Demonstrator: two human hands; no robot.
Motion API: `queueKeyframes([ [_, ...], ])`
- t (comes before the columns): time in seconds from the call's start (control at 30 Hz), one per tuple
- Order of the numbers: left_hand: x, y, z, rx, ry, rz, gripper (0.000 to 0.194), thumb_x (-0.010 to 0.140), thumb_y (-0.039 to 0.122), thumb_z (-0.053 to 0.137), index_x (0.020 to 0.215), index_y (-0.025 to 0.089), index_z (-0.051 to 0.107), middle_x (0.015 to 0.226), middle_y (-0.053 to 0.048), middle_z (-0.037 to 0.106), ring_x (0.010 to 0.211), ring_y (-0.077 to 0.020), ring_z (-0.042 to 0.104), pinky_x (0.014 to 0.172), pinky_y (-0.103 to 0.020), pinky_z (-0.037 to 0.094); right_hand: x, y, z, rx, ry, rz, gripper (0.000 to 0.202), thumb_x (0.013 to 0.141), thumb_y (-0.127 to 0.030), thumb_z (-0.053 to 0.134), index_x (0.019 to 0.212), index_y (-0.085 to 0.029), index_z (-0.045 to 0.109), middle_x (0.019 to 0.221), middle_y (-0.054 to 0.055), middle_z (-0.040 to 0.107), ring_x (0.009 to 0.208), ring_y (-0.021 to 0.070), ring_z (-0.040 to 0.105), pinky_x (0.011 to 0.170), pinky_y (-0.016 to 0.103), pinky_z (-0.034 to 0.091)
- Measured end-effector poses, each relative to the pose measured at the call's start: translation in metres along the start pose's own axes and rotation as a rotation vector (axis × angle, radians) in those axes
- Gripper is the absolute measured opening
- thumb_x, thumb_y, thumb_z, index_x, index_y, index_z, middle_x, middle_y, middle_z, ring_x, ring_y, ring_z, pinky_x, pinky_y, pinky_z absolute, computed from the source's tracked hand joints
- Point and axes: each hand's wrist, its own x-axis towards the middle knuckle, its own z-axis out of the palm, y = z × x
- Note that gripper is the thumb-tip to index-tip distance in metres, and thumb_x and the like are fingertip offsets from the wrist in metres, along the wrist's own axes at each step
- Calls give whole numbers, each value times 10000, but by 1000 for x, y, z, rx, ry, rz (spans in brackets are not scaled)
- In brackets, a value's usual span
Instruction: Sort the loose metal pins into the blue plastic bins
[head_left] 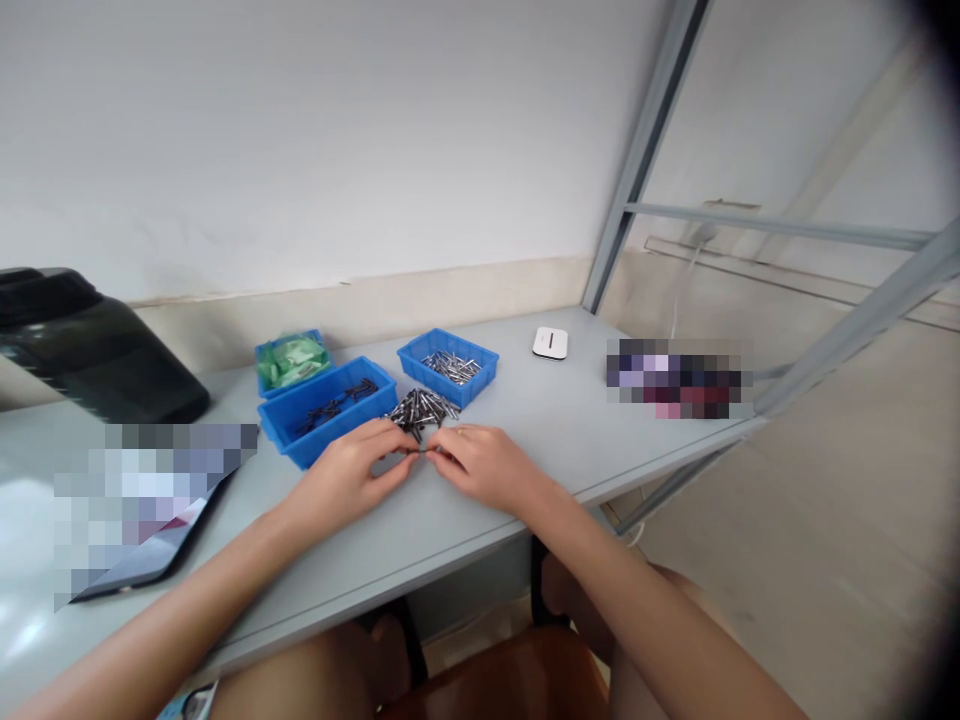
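Note:
Both of my hands meet over the front part of the table. My left hand (373, 462) is closed, its thumb and fingers pinching one end of a small thin metal pin (422, 451). From the other side my right hand (476, 462) pinches the same pin, which is mostly covered by fingertips. Just behind the fingers lies a loose pile of dark and silvery metal pins (421, 410). A blue bin (315, 441) holding dark pins stands beside my left hand. Behind the pile, another blue bin (481, 380) contains silvery pins.
A third blue bin with a green plastic bag (294, 360) sits at the back left. Further left are a large dark bottle (127, 350) and a tablet-like device (161, 560), partly blurred. A white box (550, 343) and a pixelated item (675, 380) lie right, near a metal frame (637, 170).

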Motion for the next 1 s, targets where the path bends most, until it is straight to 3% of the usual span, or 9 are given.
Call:
queueKeyframes([
  [0.13, 0, 0, 1, -6, 3, 14, 164, 916, 291, 494, 947, 206, 630, 894, -19, 626, 831, -154, 572, 741, -261, 454, 0, 1, 1, -21, -41, -11, 137, 952, -247, 447, 928, -191, 570, 785, 30, 651, 775, 160, 614, 686, 246, 409],
  [0.63, 1, 0, -3, -25, 49, 7, 156, 906, 290, 517, 952, 195, 632, 885, -21, 635, 824, -158, 571, 730, -264, 450, -1, 0, 0, 24, 101, -8, 117, 929, -233, 457, 912, -192, 565, 743, 17, 633, 719, 145, 593, 680, 241, 412],
  [1.0, 1, 2, 0, -39, -56, 61, 154, 927, 274, 489, 935, 197, 623, 852, -16, 618, 784, -145, 570, 721, -259, 447, 0, -3, -5, -3, 209, -176, 168, 941, -203, 416, 880, -181, 571, 715, 17, 631, 677, 135, 585, 678, 243, 424],
])
